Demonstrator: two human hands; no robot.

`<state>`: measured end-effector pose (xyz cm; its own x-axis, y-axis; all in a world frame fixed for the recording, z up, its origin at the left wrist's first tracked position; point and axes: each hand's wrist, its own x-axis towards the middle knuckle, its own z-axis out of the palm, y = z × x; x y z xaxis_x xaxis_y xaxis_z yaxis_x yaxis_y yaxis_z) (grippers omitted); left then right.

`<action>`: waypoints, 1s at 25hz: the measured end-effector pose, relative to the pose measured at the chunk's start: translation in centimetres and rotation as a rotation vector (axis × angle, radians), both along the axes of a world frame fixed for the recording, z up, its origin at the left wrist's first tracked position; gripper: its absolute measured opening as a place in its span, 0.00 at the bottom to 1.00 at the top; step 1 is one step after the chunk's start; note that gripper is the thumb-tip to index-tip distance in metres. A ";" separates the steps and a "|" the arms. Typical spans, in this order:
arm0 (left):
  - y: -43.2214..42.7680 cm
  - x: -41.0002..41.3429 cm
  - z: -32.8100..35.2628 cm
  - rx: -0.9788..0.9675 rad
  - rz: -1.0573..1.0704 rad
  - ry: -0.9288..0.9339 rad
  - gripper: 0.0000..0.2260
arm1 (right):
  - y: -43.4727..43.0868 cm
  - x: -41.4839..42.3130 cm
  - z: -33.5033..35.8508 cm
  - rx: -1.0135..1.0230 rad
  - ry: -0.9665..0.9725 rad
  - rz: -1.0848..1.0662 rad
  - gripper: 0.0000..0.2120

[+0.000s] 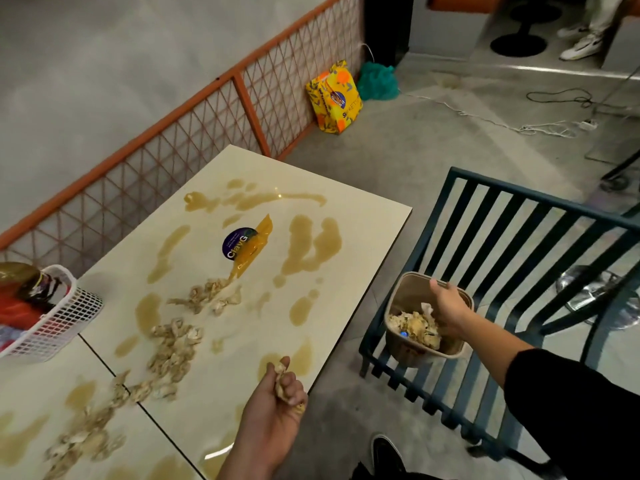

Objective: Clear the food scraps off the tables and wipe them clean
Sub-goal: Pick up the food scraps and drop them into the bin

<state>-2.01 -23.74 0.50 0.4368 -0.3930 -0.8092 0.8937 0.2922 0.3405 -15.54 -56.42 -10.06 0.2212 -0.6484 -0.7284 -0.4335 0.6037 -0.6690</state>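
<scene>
The pale, crumpled food scraps (173, 355) look light, soft and damp, apt to crumble and to slip where the brownish spilled liquid (301, 237) has wetted them; I judge they are best scooped from beneath in loose handfuls with cupped fingers, not pinched piece by piece; the left hand (277, 403) has such a handful, palm up, its fingers curled closely round a small clump with bits poking out above the knuckles; ahead and to the left of that grip the rest of the scraps lie in a ragged trail across the two glossy cream table tops (363, 216), among the puddles; farther beyond the grip a yellow plastic wrapper (259, 237) lies partly over a round purple sticker (235, 245); to the right of the grip, past the table edge, a tan square tub (408, 292) stands on a dark teal slatted bench (502, 220), already part filled with scraps; the right hand (450, 311) reaches over the tub's rim, fingers dipping inside; whether it grips the rim or holds anything I cannot tell; a white mesh basket (69, 317) sits well to the left of the grip.
</scene>
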 end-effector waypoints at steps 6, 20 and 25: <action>-4.1 -1.3 2.6 0.057 -0.059 -0.383 0.12 | 7.4 0.2 2.9 0.174 -0.087 0.092 0.19; -6.5 -3.6 2.8 0.457 -0.757 -1.504 0.11 | 14.1 1.8 5.9 0.823 -0.546 -0.060 0.12; -4.7 -3.7 2.7 0.400 -0.700 -1.287 0.11 | 8.1 0.4 2.0 0.528 -0.341 -0.399 0.17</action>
<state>-5.69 -28.42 3.22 0.7316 -0.6682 -0.1348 -0.1492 -0.3499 0.9248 -15.16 -48.32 -8.10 0.3119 -0.3091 -0.8984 0.0655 0.9503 -0.3043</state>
